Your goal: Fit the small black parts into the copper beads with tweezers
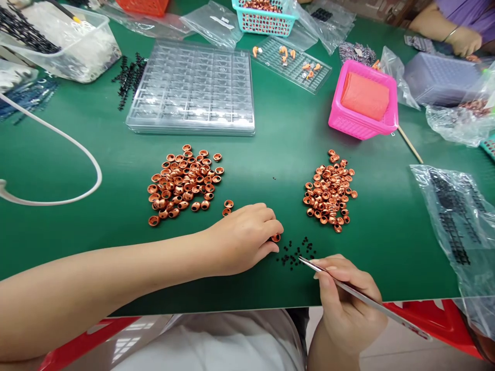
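My left hand (247, 237) is closed, pinching a small copper-coloured cup-shaped part (276, 237) between thumb and fingers just above the table. In my right hand (348, 299) is a pair of metal tweezers (359, 296), their tips among tiny black pieces (290, 257) scattered on the green surface. Whether the tips grip a piece is too small to tell. A larger pile of copper-coloured parts (185, 180) lies beyond my left forearm, with a couple of loose ones beside my wrist. Another pile of similar parts (330, 190) sits beyond my right hand.
Stacked clear plastic trays (193, 93) stand behind the left pile. A pink basket (363, 129) holds an orange-red block. Bags of black parts (452, 216) lie right; a white cable (77, 198) curves at left. Another person's hand (464, 41) is at the far right.
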`<state>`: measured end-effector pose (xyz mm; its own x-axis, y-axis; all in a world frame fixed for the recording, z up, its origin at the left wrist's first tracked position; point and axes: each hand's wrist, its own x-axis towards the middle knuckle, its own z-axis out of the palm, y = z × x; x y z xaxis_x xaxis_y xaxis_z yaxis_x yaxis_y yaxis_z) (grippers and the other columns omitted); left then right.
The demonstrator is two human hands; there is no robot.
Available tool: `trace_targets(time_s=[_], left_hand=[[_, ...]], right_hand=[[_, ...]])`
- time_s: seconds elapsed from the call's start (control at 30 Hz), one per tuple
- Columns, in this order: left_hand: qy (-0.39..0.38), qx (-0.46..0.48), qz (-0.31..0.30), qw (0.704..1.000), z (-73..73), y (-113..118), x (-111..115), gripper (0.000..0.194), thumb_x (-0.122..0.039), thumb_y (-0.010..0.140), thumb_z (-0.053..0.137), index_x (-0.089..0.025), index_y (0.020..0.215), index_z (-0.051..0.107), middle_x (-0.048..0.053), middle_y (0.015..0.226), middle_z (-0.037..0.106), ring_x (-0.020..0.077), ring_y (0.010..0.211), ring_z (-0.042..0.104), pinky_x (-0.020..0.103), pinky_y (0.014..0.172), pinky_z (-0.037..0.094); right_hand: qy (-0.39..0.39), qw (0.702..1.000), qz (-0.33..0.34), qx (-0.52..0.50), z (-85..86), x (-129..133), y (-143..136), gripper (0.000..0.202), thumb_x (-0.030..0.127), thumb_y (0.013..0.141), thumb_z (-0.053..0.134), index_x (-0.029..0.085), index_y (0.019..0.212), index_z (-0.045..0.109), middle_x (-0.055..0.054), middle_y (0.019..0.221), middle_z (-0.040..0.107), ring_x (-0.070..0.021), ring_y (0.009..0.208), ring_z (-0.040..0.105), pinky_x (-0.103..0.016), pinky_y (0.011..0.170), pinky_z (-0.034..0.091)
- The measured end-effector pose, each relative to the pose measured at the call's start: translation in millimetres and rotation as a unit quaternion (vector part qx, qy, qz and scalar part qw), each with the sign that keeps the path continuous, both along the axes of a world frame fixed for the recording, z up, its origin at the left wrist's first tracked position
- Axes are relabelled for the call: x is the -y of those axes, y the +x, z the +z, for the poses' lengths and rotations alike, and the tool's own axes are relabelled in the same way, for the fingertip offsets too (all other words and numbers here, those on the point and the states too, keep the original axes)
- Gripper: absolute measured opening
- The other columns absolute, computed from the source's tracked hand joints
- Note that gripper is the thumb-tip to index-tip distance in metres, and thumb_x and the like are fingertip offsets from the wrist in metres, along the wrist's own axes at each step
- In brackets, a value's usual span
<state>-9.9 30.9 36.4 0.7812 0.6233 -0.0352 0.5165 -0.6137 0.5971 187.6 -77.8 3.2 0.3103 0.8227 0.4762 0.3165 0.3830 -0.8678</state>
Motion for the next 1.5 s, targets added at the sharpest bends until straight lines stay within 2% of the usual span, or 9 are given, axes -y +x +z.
trace_targets(time_s=[0.17,0.6,0.77,1.03,1.2,1.5], left_hand=[[0.001,0.009,0.0,1.0,-0.6,-1,0,0.011,-0.017,0.09,0.062,-0.013,0.098,0.069,0.008,0.092,0.064,0.0215,0.086,0.056,0.034,0.077,0.049],[-0.009,0.018,-0.008,1.0,-0.9,-3,-1,0.013,-0.016,0.092,0.058,-0.015,0.098,0.069,0.007,0.093,0.063,0.0208,0.086,0.056,0.034,0.077,0.048],[-0.01,0.02,-0.016,1.0,-3.2,-5,-1,0.013,-0.018,0.089,0.063,-0.017,0.1,0.068,0.007,0.096,0.063,0.0213,0.088,0.056,0.034,0.077,0.048],[-0.027,-0.014,-0.012,0.999,5.1,-4,1,0.016,-0.011,0.09,0.058,-0.016,0.101,0.068,0.007,0.096,0.065,0.0213,0.09,0.057,0.034,0.079,0.049],[-0.032,-0.043,-0.01,0.999,9.4,-5,4,0.018,-0.01,0.091,0.053,-0.015,0.1,0.068,0.007,0.088,0.066,0.0217,0.086,0.059,0.034,0.076,0.05],[-0.018,-0.028,-0.019,0.999,5.3,-5,2,0.023,-0.011,0.093,0.051,-0.018,0.108,0.068,0.006,0.087,0.066,0.0212,0.084,0.06,0.032,0.072,0.048]], right_hand=[[0.003,1.0,0.019,-0.011,0.6,0,0,0.025,-0.003,0.077,0.065,0.017,0.092,0.065,-0.001,0.079,0.07,-0.0208,0.071,0.071,-0.037,0.062,0.054],[0.007,1.0,0.006,-0.004,0.6,0,0,0.024,-0.001,0.076,0.066,0.017,0.091,0.065,-0.001,0.077,0.069,-0.0208,0.07,0.071,-0.037,0.062,0.054],[0.001,1.0,0.011,-0.002,-0.3,0,0,0.024,-0.001,0.077,0.065,0.018,0.092,0.065,-0.001,0.079,0.07,-0.0206,0.071,0.071,-0.037,0.062,0.054],[0.003,1.0,0.018,0.0,0.9,-1,1,0.023,-0.001,0.078,0.065,0.018,0.092,0.064,-0.001,0.077,0.069,-0.0207,0.071,0.071,-0.036,0.062,0.054],[-0.004,1.0,0.02,-0.006,1.9,0,0,0.024,-0.001,0.078,0.066,0.018,0.093,0.065,-0.002,0.08,0.07,-0.0208,0.072,0.071,-0.036,0.062,0.054],[-0.008,1.0,0.018,-0.008,0.6,1,0,0.025,-0.001,0.077,0.066,0.018,0.093,0.064,-0.001,0.08,0.07,-0.0212,0.072,0.071,-0.037,0.063,0.054]])
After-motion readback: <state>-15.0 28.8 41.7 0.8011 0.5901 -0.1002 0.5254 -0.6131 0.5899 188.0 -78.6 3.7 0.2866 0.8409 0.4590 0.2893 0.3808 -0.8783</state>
